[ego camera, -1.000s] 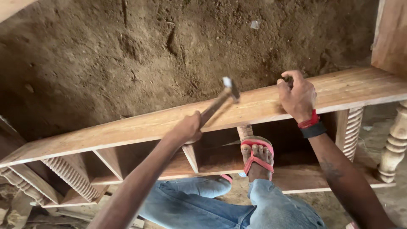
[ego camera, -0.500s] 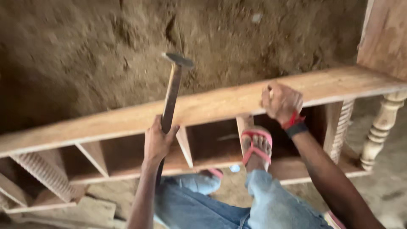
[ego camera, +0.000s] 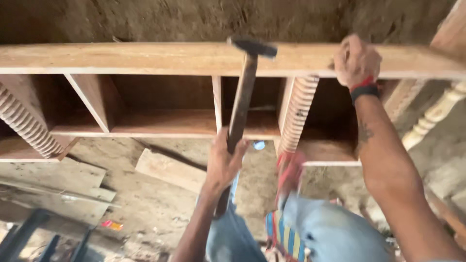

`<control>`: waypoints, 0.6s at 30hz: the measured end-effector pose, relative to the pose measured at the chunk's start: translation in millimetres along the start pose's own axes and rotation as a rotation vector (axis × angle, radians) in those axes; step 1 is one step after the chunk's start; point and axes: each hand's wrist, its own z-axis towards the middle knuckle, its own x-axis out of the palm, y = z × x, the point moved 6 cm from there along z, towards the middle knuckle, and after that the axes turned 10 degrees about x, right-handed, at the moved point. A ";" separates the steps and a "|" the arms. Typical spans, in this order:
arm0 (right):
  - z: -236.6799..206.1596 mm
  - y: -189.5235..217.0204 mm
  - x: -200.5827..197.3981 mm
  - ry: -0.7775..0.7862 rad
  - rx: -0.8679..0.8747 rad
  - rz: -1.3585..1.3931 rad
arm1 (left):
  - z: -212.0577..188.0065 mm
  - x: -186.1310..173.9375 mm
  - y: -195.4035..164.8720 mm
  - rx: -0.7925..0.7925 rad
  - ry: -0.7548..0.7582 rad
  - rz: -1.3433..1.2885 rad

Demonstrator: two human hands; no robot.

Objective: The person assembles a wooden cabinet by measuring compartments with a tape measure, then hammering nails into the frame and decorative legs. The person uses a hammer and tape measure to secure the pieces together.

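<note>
The left hand (ego camera: 224, 162) is wrapped tight around the lower part of a hammer (ego camera: 241, 109) handle, fingers curled fully closed on the wood. The handle rises nearly upright from that fist, tilted slightly to the right, and the dark metal head sits at the top, over the front edge of the top plank (ego camera: 145, 59) of a wooden frame; whether the head touches the plank cannot be told. The right hand (ego camera: 357, 60) is off to the right of the hammer head, well apart from it, closed down over the same plank and gripping its edge. A red and black wristband (ego camera: 364, 88) circles that wrist.

Below the plank, the frame is split into open compartments by thin upright dividers (ego camera: 217, 102), and a ribbed turned spindle (ego camera: 298, 114) stands just right of the hammer handle. A foot in a red sandal (ego camera: 290, 172), blurred, is braced against the lower rail of the frame near the spindle's base. Blue jeans (ego camera: 335, 233) cover the person's legs at the bottom of the view. Loose boards (ego camera: 53, 184) lie on the dusty ground (ego camera: 160, 213) to the left.
</note>
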 end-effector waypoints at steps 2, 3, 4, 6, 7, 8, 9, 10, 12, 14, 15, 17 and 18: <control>0.0 -5.0 2.2 -0.026 0.001 0.026 | -8.1 5.2 17.3 -0.043 -0.028 -0.033; 0.6 -6.8 4.2 -0.040 -0.023 0.029 | -11.2 11.0 31.3 -0.137 -0.022 -0.078; -1.1 -10.1 6.5 -0.047 -0.036 0.030 | -14.0 18.4 45.8 -0.239 -0.008 -0.121; -5.6 -17.9 11.3 -0.067 -0.075 0.038 | -15.4 31.0 61.6 -0.210 -0.044 -0.208; -7.4 -22.9 12.9 -0.081 -0.099 0.041 | -16.9 37.7 68.1 -0.189 -0.060 -0.253; -10.5 -26.6 14.8 -0.085 -0.127 0.043 | -21.9 44.6 76.7 -0.211 -0.078 -0.289; -13.4 -30.7 17.2 -0.088 -0.134 0.036 | -27.9 50.9 84.3 -0.236 -0.096 -0.323; -15.0 -33.5 17.6 -0.111 -0.139 0.033 | -35.4 56.5 90.5 -0.242 -0.111 -0.349; -18.6 -33.0 17.4 -0.134 -0.145 0.045 | -52.3 65.3 99.6 -0.219 -0.128 -0.399; -19.7 -26.0 13.1 -0.149 -0.134 0.068 | -67.9 67.6 104.8 -0.106 -0.161 -0.385; -25.8 -15.4 7.2 -0.199 -0.224 0.070 | -75.0 67.4 107.4 -0.034 -0.177 -0.345; -37.4 4.8 -3.1 -0.290 -0.395 0.068 | -84.8 72.9 125.7 -0.061 -0.151 -0.402; -38.0 8.5 -4.3 -0.278 -0.383 0.119 | -87.3 77.7 139.4 -0.121 -0.133 -0.502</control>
